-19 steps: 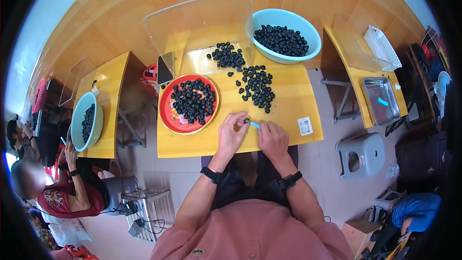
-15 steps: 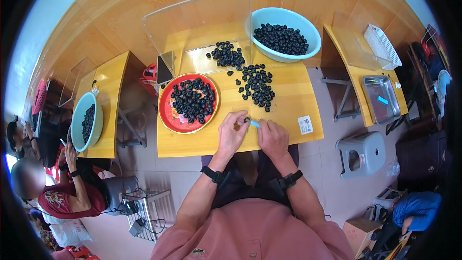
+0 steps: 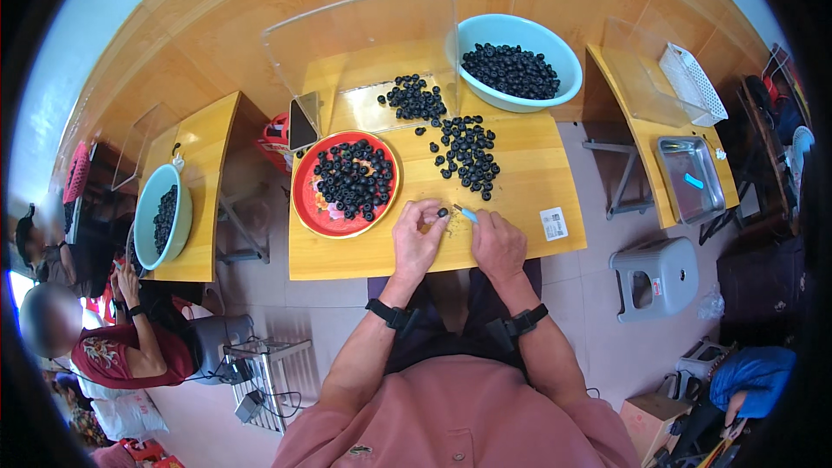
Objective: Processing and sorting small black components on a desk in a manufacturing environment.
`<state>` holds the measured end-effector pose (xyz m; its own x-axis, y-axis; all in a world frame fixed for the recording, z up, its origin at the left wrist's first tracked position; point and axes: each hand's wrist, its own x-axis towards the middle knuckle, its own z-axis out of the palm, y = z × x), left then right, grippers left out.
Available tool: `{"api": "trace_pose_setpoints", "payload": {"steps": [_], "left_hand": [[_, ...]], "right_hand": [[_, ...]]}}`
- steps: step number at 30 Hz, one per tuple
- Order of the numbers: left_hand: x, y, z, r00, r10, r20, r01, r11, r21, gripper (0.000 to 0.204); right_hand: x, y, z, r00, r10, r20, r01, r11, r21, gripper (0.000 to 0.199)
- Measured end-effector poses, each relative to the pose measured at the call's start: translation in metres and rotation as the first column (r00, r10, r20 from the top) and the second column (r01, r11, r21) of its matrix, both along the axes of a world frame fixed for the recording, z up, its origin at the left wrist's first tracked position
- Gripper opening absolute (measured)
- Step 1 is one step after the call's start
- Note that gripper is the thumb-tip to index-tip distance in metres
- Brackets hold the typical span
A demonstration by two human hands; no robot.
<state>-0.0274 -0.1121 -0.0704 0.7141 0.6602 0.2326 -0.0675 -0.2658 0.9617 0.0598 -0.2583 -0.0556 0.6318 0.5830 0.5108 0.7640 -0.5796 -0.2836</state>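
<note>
Pinched in the left hand (image 3: pixel 418 241) is one dark fruit (image 3: pixel 442 212); the right hand (image 3: pixel 497 243) grips a small blue tool (image 3: pixel 466 213) beside it. Both rest on the worktop (image 3: pixel 520 199). Red plate (image 3: pixel 305 199) looks full; a loose pile (image 3: pixel 468 154) and bowl (image 3: pixel 472 30) remain.

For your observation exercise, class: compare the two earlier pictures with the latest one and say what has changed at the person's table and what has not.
Hardly anything. The left hand pinches a small dark ring at its fingertips and the right hand holds a thin blue-handled tool toward it, as before. The red plate, the pale blue bowl and the loose rings on the table lie unmoved.
</note>
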Motion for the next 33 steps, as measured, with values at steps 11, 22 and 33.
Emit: {"api": "trace_pose_setpoints", "payload": {"steps": [11,22,33], "left_hand": [[-0.009,0.006,0.023,0.992,0.079,0.094,-0.100,0.965,0.244,0.017],[0.023,0.063,0.062,0.985,0.062,-0.159,0.064,0.731,0.680,0.028],[0.061,0.043,0.036,0.950,-0.004,-0.311,0.214,0.733,0.646,0.021]], "right_hand": [[-0.002,-0.004,-0.001,1.000,0.014,0.013,-0.014,1.000,0.021,0.010],[0.000,-0.004,-0.002,1.000,0.013,0.003,-0.013,0.996,0.087,0.012],[-0.002,-0.006,-0.009,0.999,0.025,-0.039,-0.020,0.990,0.138,0.012]]}}
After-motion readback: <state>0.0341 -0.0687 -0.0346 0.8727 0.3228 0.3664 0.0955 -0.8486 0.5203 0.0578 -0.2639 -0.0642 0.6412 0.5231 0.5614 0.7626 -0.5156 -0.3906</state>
